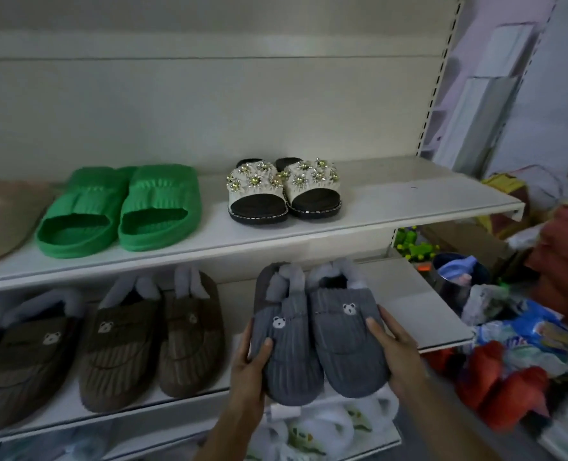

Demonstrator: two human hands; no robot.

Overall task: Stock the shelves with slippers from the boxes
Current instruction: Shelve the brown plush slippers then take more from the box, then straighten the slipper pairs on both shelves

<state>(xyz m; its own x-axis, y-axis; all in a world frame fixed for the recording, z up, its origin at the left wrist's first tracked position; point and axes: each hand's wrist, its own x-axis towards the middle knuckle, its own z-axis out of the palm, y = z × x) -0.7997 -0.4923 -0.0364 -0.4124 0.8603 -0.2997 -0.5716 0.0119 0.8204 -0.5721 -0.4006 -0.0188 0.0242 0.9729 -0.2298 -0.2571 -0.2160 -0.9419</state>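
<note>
I hold a pair of grey ribbed slippers [319,341] with small white bear patches side by side over the lower shelf [419,314]. My left hand [249,367] grips the left slipper's outer edge, thumb on top. My right hand [399,354] grips the right slipper's outer edge, thumb on top. The toes point toward me, just past the shelf's front edge. Whether the fluffy-lined heels touch the shelf I cannot tell.
Brown bear slippers [149,337] fill the lower shelf to the left. The upper shelf [392,201] carries green slides [119,207] and white flower-studded sandals [284,191]. White fluffy slippers [325,427] lie below. Bags, clothes and clutter [515,354] pile up on the right.
</note>
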